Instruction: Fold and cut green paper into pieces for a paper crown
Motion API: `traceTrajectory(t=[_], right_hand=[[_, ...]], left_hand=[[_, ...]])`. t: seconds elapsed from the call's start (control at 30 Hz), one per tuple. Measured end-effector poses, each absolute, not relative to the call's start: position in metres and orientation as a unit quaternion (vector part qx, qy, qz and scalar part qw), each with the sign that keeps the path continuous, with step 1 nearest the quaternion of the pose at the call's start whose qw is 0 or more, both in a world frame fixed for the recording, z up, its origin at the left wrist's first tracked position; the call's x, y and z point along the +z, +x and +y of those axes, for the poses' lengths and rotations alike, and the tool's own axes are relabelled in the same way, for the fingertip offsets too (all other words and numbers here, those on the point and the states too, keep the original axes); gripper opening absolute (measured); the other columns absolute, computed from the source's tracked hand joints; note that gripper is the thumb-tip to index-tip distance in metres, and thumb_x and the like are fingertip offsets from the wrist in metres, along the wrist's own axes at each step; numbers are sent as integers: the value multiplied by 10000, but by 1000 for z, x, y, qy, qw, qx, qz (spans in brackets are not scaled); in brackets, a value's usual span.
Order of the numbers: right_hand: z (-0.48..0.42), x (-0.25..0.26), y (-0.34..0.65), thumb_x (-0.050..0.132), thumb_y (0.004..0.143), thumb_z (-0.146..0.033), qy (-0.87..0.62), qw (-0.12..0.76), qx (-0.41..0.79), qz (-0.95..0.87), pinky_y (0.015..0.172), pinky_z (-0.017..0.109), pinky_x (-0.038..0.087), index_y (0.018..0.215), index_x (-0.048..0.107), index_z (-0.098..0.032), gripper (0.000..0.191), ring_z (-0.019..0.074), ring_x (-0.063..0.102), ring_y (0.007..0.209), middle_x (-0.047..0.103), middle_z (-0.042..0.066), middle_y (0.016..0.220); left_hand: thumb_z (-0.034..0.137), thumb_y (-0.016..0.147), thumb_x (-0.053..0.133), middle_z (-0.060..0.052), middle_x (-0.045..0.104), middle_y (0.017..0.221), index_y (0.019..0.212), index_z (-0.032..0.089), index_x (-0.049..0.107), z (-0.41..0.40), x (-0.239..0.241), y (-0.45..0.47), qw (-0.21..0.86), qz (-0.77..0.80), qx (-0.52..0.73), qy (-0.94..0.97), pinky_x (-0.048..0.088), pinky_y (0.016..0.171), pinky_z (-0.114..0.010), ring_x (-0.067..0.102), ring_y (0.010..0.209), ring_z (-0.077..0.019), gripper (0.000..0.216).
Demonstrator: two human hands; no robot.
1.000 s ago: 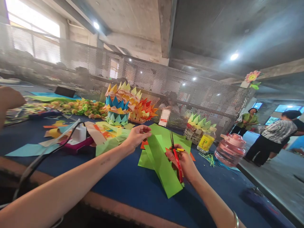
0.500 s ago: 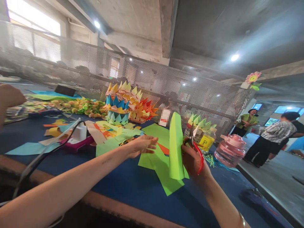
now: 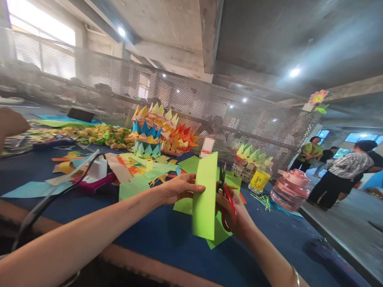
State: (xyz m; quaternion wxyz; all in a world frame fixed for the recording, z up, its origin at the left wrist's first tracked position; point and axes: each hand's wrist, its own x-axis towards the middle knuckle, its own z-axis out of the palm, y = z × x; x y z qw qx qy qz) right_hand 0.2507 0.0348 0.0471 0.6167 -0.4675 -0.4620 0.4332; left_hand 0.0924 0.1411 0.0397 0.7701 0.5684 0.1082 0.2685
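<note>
Above the blue tabletop (image 3: 167, 239), between the two hands, a green strip (image 3: 206, 199) stands nearly upright, leaning slightly, its broad face toward the wearer. The left hand (image 3: 181, 188) pinches its left edge, thumb on the face and fingers behind. The right hand (image 3: 239, 213) is curled round the red-handled scissors (image 3: 229, 195), with fingertips close to the strip's right edge; whether they grip the paper is hidden. The blades point upward just beside that edge, and how far apart they stand is hard to tell.

The step in hand seems to be steadying the strip while the scissors stay in the palm. To do that well, the left pinch should be firm but light, so the thumb leaves no dent, and the long edges should be lined up before any pressure is put on the paper. How many layers there are cannot be told, so feeling for a slipped one would be wise. The blade tips are best turned away from the paper and the left fingers, as a careless twist could nick either.

Green sheets (image 3: 220, 235) lie below and behind the strip; lifting it clear of them would avoid catching a second piece. Scraps (image 3: 134, 185) lie to the left, well apart from the scissors.
</note>
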Motion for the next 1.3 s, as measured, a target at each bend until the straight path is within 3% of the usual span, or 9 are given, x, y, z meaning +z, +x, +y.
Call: traceTrajectory(t=[0.2,0.33,0.5,0.73,0.97,1.07,1.3], right_hand=[[34,51,253,717,721,-531,-473,628,418,-456,514,245,448,852,540,-212,388,122,568,596,642,14,791],[33,53,253,757,676,-523,-482,636,394,-456,571,263,473,842,550,-217,405,148,609,665,644,6,784],[33,55,251,762,648,-558,-501,640,342,-472,547,261,466,816,514,-225,448,130,588,613,603,-32,730],[38,47,254,891,462,-410,-513,624,324,-492,495,235,428,787,520,-219,528,87,494,511,576,-59,651],[39,50,255,883,463,-345,-511,637,298,-494,540,214,415,772,535,-224,481,80,493,558,549,-69,648],[38,49,255,878,472,-339,-510,640,295,-493,539,213,412,778,536,-222,474,79,489,560,543,-69,647],[37,47,253,859,517,-395,-511,633,303,-495,515,229,434,804,520,-230,474,101,527,571,583,-48,686]], left_hand=[[241,548,884,-97,763,856,909,118,732,143,43,92,770,156,347,513,542,751,-315,700,737,-203,411],[236,538,885,-77,767,812,879,127,739,142,44,92,760,165,369,510,551,701,-291,702,686,-187,387],[233,547,876,-82,767,815,866,125,744,140,45,92,753,171,373,515,551,673,-280,705,686,-190,362],[217,560,866,-100,764,850,902,113,734,139,44,92,750,167,362,528,551,696,-302,703,708,-205,381],[226,604,846,-112,737,1013,1013,145,695,133,43,94,750,89,310,577,547,753,-338,701,853,-245,444],[210,598,846,-108,741,1005,1003,144,713,132,36,96,750,92,272,596,541,785,-331,700,863,-238,431],[214,548,864,-108,756,952,953,127,744,134,31,99,725,121,323,596,535,811,-346,706,835,-246,431]])
